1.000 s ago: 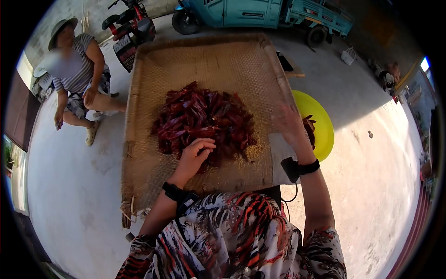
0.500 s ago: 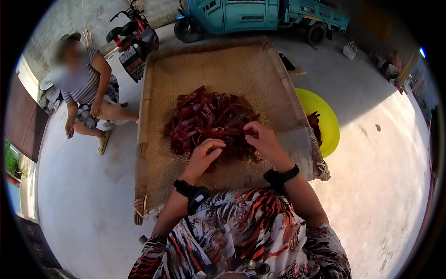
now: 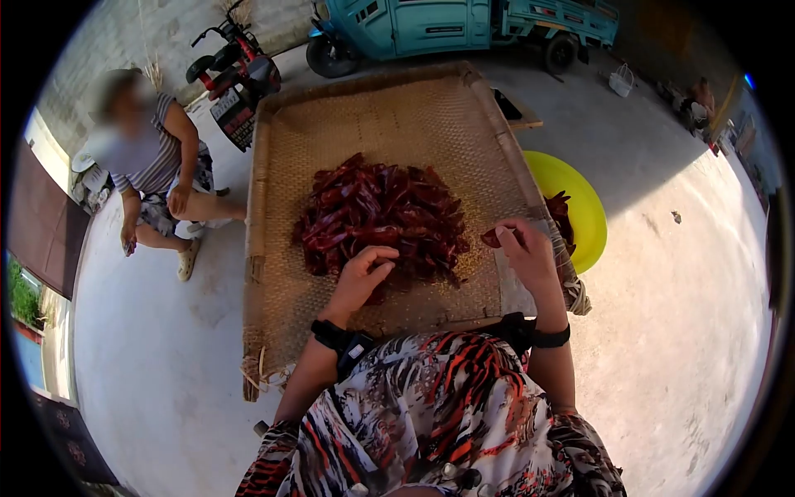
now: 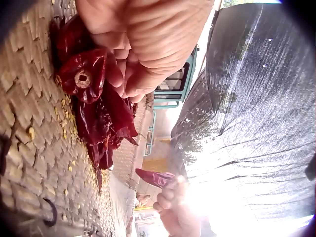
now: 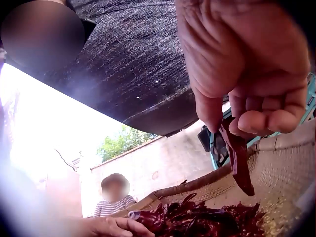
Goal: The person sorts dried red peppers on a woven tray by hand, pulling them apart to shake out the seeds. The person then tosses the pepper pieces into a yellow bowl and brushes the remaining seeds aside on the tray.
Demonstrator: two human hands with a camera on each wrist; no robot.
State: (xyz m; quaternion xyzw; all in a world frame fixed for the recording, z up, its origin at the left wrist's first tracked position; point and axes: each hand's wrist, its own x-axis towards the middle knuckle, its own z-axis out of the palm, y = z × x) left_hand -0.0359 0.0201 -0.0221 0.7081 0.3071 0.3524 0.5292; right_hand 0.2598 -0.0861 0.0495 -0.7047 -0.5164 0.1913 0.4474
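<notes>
Dark-red peppers (image 3: 377, 211) lie heaped on a woven tray (image 3: 373, 116). The right hand (image 3: 532, 258) pinches one pepper (image 5: 238, 160) beside the heap; the left hand (image 3: 361, 279) touches the heap's near edge, its grip unclear. Lettering on the scooter plate (image 3: 225, 103) and teal vehicle (image 3: 397, 33) is unreadable.

Woven tray (image 3: 389, 112) with raised rim, heap of dark-red peppers (image 3: 373, 211), yellow seeds (image 3: 470, 265) scattered beside them

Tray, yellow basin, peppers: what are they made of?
Tray: matte woven plant strips, probably bamboo, judging by the tan interlaced weave.
Basin: likely plastic, given its smooth, uniform bright yellow; coated metal can't be ruled out.
Peppers: dried plant skin, glossy; wrinkles show in the left wrist view.
</notes>
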